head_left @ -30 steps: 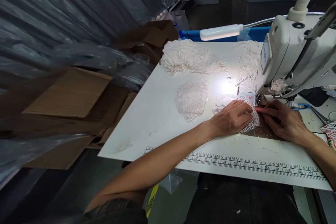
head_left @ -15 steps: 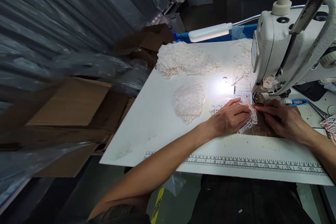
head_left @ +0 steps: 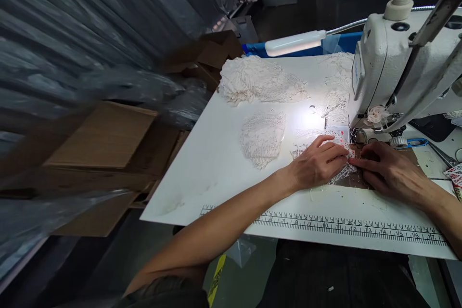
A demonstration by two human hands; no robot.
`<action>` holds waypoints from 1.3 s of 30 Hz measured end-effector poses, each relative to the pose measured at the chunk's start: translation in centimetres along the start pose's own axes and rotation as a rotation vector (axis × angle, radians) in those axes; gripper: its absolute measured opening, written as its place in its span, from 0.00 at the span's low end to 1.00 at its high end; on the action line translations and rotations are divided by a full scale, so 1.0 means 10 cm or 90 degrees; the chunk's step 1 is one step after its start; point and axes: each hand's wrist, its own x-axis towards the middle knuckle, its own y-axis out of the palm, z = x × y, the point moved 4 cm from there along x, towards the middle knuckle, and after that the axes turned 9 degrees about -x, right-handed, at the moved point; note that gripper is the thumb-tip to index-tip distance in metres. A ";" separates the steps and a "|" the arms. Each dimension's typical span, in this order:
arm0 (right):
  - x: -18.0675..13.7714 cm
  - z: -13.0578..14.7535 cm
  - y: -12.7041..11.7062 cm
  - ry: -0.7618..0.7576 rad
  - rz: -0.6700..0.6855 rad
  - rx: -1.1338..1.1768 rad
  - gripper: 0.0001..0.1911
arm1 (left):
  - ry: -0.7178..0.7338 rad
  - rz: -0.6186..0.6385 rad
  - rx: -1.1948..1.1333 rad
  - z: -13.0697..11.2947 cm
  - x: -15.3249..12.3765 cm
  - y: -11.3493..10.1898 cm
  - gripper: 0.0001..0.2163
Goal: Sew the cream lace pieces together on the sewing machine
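Observation:
My left hand (head_left: 319, 164) lies over a white lace piece (head_left: 306, 139), its fingers close together and pressing the lace just in front of the needle area. Opposite it, my right hand (head_left: 391, 169) has its index finger stretched to the lace edge, meeting the left fingertips; its thumb is partly hidden. Both hands hold the lace beside the presser foot (head_left: 352, 136) of a white sewing machine (head_left: 375, 53). Under the right hand is a brown sheet (head_left: 355, 181) set on the tabletop. Much of the lace is covered by the left hand.
A lace stack (head_left: 263, 137) lies left of the hands, with a larger lace heap (head_left: 256, 79) behind. More lace (head_left: 337, 91) lies beyond the needle. A lamp (head_left: 295, 43) hangs over the back edge. Scissors (head_left: 442, 154) lie right; cardboard boxes (head_left: 104, 134) stand left. A printed ruler (head_left: 325, 225) runs along the front.
The view has shifted slightly, moving the machine and table rightward in the picture. My right index finger now sits a little lower along the lace edge, nearer the left fingertips.

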 end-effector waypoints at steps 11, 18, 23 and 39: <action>-0.02 -0.19 -0.12 0.260 0.032 0.114 0.16 | -0.007 0.001 -0.026 0.00 -0.04 0.05 0.04; -0.03 -0.11 -0.07 0.197 0.000 0.085 0.17 | -0.030 0.020 -0.043 0.01 -0.05 0.06 0.04; -0.03 0.01 0.01 0.023 -0.007 -0.017 0.18 | -0.023 0.002 -0.047 0.02 -0.05 0.05 0.06; -0.04 0.03 0.02 0.019 0.012 -0.055 0.17 | -0.090 0.089 0.042 0.09 -0.03 0.06 0.12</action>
